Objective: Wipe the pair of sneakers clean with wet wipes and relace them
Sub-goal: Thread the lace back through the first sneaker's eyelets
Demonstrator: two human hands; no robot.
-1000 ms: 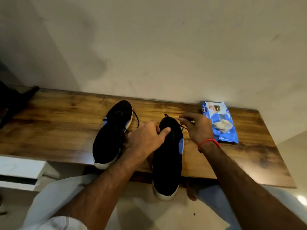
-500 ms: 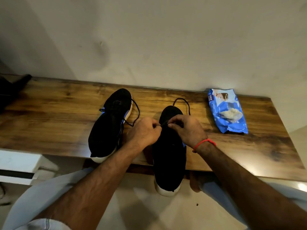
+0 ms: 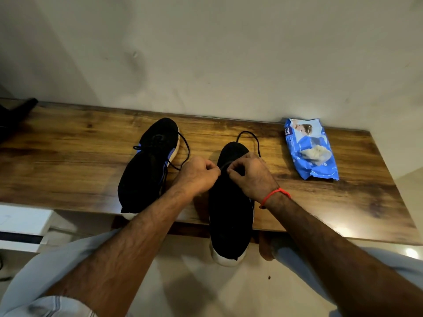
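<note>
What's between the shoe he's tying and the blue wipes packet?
Head view: mostly bare wooden table, plus a loop of the shoe's black lace, before the wipes packet.

Two black sneakers (image 3: pixel 148 165) are showing blue side accents and white soles — the wipes pack (image 3: pixel 311 149) is gleaming blue-and-white on the brown-grained wooden bench (image 3: pixel 68 161).

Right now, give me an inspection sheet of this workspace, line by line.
Surface: wooden tabletop, against a pale wall.
Job's things: left sneaker lies on the tabletop; right sneaker overhangs the near edge; its black lace loops past the far end. Blue wet wipes pack lies to the right, apart from the shoes.
Clutter: a dark object at far left, too cut off to name.
Hands: left hand and right hand both pinch the lace over the right sneaker.
Cables: nothing seen.
Surroundings: pale floor below.
</note>
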